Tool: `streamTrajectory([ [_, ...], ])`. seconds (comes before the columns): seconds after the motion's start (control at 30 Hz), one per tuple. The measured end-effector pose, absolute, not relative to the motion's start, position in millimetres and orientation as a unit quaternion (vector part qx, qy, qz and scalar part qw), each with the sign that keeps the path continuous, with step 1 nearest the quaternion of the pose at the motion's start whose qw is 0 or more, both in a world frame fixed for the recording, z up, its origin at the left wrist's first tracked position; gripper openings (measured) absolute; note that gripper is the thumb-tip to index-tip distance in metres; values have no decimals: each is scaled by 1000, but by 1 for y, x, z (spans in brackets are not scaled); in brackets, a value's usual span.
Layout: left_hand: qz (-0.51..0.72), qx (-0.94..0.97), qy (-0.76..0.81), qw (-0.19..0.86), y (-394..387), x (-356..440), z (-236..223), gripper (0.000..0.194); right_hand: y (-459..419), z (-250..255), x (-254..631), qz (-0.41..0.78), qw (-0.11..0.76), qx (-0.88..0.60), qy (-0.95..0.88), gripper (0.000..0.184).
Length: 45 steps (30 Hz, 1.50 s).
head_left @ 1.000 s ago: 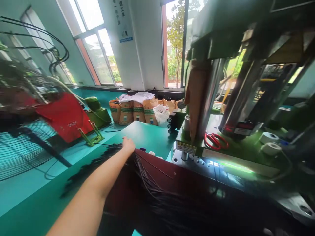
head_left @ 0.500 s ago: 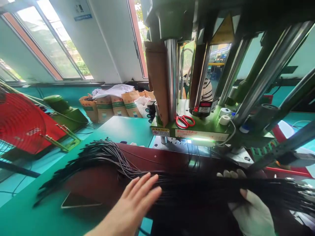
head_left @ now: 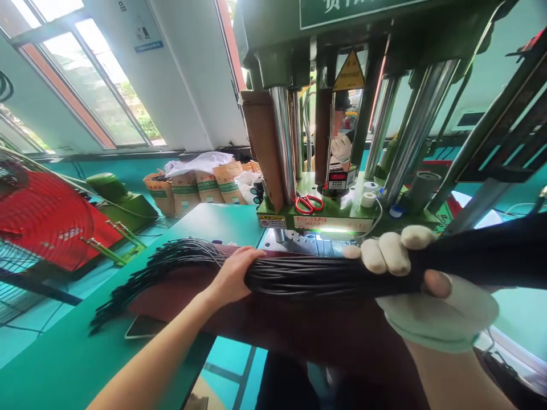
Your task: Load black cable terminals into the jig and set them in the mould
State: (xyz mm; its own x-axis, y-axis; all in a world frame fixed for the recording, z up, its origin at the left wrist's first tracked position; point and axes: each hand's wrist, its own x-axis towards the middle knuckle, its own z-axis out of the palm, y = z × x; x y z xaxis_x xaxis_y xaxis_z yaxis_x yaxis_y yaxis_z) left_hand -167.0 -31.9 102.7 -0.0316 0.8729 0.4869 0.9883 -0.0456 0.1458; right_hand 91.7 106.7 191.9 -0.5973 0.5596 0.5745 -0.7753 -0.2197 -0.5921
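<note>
Right hand (head_left: 444, 302), black cables (head_left: 305, 277) gripped inside

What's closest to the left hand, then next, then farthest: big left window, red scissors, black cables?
1. Black cables: in the left hand.
2. Red scissors: ahead, right, on the green machine.
3. Big left window: far back, left.

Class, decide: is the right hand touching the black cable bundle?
Touching: the head view shows the right hand closed around the black cable bundle, with no gap visible.
</note>
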Motion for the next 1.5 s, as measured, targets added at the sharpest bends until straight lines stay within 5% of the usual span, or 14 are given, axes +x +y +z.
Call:
streamTrajectory([
  [0.23, -257, -587, -624, 446, -15, -191, 106, 21, 121, 152, 93, 793, 482, 35, -370, 36],
  [0.47, -140, -764, -586, 233, -51, -132, 39, 27, 105, 17, 182, 863, 406, -286, -86, 48],
  [0.7, -35, -781, -624, -23, -44, -127, 54, 63, 102, 23, 181, 851, 430, -299, 20, 29],
  [1.0, -1, -740, -665, 97, -22, -169, 23, 49, 116, 26, 147, 868, 448, -195, -91, 21],
  [1.13, 8, -735, -675, 62, -28, -176, 27, 59, 111, 22, 158, 888, 372, -249, -102, 15],
  [1.27, 13, -748, -663, -7, -18, -148, 42, 76, 116, 36, 194, 917, 76, -288, -265, 65],
  [1.37, 19, -754, -656, -34, 4, -102, 48, 73, 124, 59, 220, 845, -106, -306, -425, 70],
  [1.43, 10, -759, -650, -31, 23, -71, 50, 60, 128, 75, 231, 798, -90, -313, -508, 61],
  [1.5, -1, -759, -651, -23, 43, -48, 49, 45, 133, 88, 233, 731, 24, -336, -594, 47],
])
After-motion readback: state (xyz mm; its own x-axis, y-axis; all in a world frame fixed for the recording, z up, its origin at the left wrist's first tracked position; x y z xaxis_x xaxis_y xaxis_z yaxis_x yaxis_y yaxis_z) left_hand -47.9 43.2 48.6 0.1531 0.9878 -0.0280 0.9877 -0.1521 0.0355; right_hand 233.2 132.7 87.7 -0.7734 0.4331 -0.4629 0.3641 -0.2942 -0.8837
